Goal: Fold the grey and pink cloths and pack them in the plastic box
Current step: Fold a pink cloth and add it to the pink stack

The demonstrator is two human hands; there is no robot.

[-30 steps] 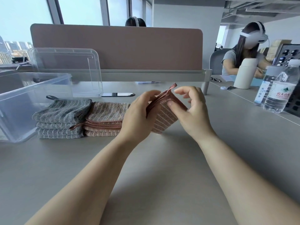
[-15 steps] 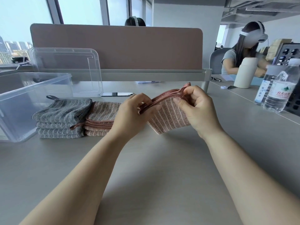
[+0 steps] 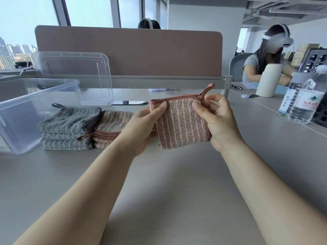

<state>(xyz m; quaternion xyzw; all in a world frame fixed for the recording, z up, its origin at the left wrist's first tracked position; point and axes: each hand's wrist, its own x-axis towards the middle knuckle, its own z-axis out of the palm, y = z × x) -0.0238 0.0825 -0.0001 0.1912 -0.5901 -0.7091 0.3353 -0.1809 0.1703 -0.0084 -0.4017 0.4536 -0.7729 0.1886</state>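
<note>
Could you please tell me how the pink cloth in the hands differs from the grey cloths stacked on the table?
The pink cloth is striped pink and white, while the grey cloths are mottled grey. The pink cloth is a single piece held upright between the left hand and right hand. The grey cloths lie flat in a pile on the table, beside the plastic box. Both are folded and have a ribbed, striped weave.

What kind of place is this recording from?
Likely an open-plan office: a long grey desk with a brown divider panel, tall windows over city buildings, and another person seated at the neighbouring desk.
</note>
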